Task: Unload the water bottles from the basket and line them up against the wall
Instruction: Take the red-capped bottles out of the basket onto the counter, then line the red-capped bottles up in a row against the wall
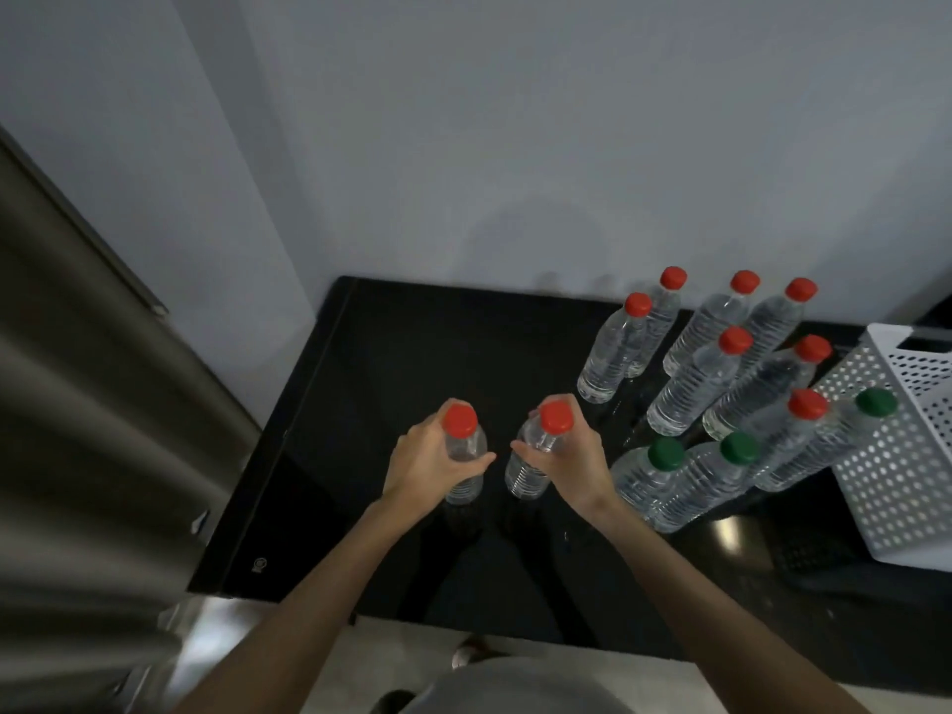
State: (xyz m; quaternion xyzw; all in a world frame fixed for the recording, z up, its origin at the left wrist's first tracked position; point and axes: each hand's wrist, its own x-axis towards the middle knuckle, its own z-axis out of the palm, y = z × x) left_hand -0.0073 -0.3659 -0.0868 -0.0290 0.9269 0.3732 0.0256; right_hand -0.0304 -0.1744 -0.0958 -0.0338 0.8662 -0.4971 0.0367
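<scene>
My left hand (430, 463) grips a clear red-capped water bottle (461, 422) by its upper body, upright over the black counter (360, 404). My right hand (564, 461) grips a second red-capped bottle (530, 474) the same way, just to the right. Several more clear bottles stand grouped at the right: red-capped ones (615, 353) nearer the white wall (515, 146), and green-capped ones (664, 453) toward the front. The white perforated basket (896, 456) sits at the far right edge; its inside is mostly out of view.
A grey curtain (77, 404) hangs at the left beside the counter. The counter's left and middle surface is bare black. The floor and a foot (471, 651) show below the front edge.
</scene>
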